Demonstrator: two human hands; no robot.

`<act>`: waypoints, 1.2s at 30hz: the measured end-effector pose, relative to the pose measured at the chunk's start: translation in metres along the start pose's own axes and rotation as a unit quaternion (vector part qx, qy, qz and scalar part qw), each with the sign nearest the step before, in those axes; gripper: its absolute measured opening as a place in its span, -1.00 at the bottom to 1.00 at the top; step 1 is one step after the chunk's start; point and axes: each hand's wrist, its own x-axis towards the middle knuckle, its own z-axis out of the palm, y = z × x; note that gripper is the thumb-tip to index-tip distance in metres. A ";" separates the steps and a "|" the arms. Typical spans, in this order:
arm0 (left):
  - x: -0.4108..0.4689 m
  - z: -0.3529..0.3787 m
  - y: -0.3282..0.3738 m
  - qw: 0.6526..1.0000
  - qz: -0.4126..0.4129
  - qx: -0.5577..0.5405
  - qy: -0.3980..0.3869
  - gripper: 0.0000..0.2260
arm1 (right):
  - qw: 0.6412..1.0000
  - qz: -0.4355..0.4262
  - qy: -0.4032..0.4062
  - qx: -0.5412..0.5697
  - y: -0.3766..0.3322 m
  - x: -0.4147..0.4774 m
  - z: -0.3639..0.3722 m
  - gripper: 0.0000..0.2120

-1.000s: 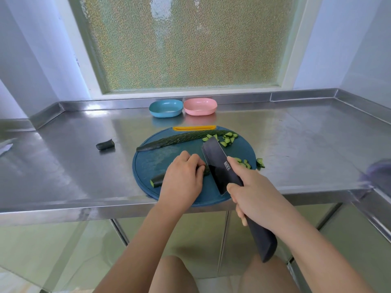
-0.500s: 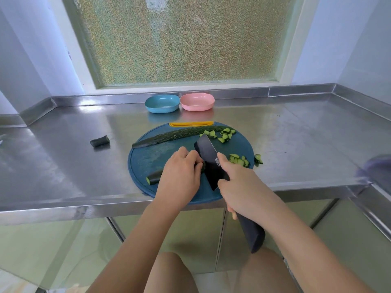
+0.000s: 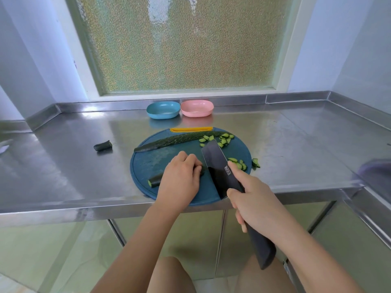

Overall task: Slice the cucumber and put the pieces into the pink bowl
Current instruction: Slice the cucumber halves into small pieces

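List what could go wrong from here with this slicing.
1. The left hand holds the cucumber piece right beside the knife blade; a slip could nick that hand.
2. Some cut pieces lie at the right rim of the cutting board, one seemingly off it; more may scatter onto the counter.
3. The board reaches the counter's front edge and might tip under pressure.

Glossy brushed-steel counter [image 3: 275,132], matt plastic board [image 3: 148,166] and bowls [image 3: 197,108], matt black knife [image 3: 220,168], pebbled window glass [image 3: 179,45].

Frosted window [image 3: 179,45] above steel counter [image 3: 63,157], pale walls [image 3: 347,43]
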 end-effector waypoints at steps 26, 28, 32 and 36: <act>0.001 0.003 -0.004 1.000 0.022 0.002 0.013 -0.98 | 0.993 0.000 -0.024 -0.114 -0.019 0.017 0.012 -0.33; 0.000 0.003 -0.004 1.000 0.014 -0.004 0.014 -0.98 | 0.989 -0.008 -0.014 -0.144 -0.022 0.021 0.019 -0.31; -0.001 0.003 -0.003 1.000 0.000 -0.015 0.023 -0.96 | 0.994 0.005 -0.010 -0.112 -0.013 0.018 0.016 -0.34; 0.000 0.004 -0.004 0.999 -0.016 -0.025 0.035 -0.92 | 0.999 0.020 -0.013 -0.047 -0.002 0.004 0.007 -0.37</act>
